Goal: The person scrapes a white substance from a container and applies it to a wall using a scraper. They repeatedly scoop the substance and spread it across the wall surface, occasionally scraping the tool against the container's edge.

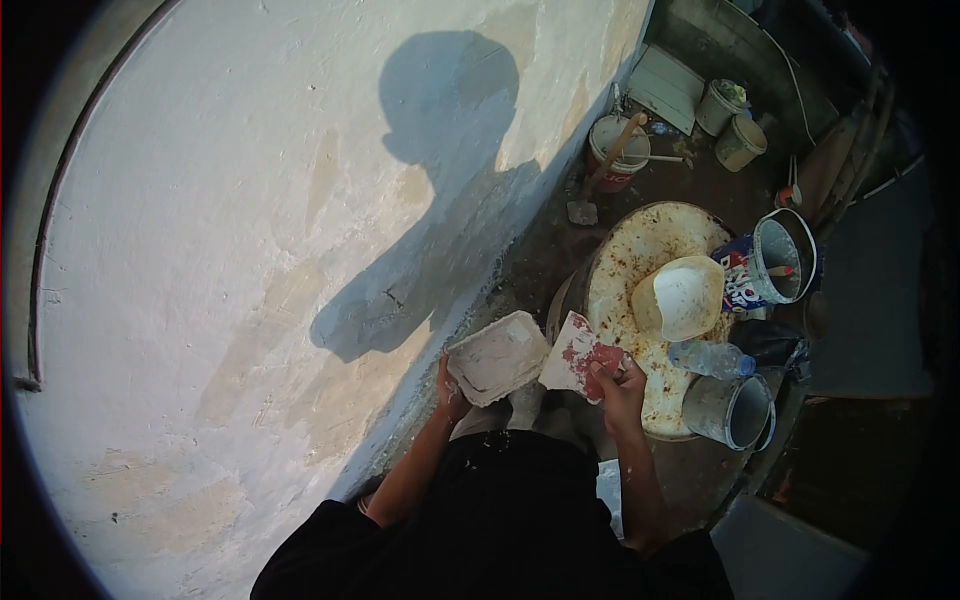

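My left hand (452, 392) grips the left edge of a shallow, plaster-smeared tray (498, 358). In my right hand (622, 392) is a red, flat scraper (574, 360) coated with whitish plaster; its pale edge is close to the tray's right rim. Whether the two touch, I cannot tell. My thumb lies on the red part of the scraper. The patched wall (250, 250), painted whitish with beige areas, rises to the left of my hands and bears a shadow of a head and arm.
Right of my hands, a rusty round drum top (612, 270) holds a cream container (648, 305), a plastic bottle (708, 358), a grey bucket (712, 410) and a blue paint bucket (785, 258). Behind stand a red-and-white bucket (618, 165) and small pails (741, 143).
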A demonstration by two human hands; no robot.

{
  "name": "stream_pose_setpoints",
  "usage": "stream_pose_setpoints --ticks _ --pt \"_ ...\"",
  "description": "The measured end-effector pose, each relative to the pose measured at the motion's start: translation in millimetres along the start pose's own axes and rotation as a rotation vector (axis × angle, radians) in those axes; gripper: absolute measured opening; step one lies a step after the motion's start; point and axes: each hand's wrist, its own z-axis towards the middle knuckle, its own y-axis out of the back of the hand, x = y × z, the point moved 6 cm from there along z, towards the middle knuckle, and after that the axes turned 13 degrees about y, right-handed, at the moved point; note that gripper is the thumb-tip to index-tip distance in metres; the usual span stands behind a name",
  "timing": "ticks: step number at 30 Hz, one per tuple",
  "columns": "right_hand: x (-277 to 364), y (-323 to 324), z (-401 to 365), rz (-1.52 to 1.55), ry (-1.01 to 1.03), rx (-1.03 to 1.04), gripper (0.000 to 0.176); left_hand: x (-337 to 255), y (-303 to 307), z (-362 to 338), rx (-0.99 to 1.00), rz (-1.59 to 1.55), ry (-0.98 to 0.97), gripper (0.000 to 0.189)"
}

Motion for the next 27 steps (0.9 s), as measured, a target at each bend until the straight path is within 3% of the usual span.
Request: stream_pose_setpoints --ticks 7,14,18,22,27 --pt "55.3 41.8 2.5 -0.124 0.219 0.078 0.019 62.4 -72.6 1.1 0.014 0.035 0.004 0.076" --pt "50.0 67.0 -10.7 -0.219 0.214 0.206 0.020 132.0 -107.8 11.8 0.151 -0.084 -0.028 0.080" --pt "28.5 91.7 -22.5 -0.111 0.043 0.125 0.021 155.5 -106.3 13.5 0.074 -0.056 -0.172 0.078" --pt "17.5 105.2 -32.2 -0.091 0.003 0.092 0.022 170.4 -115.2 2.8 -0.021 -0.033 -0.197 0.078" --pt "14.4 105.2 -38.3 -0.080 -0.036 0.139 0.027 188.1 -117.1 -2.9 0.002 -0.035 -0.176 0.083"
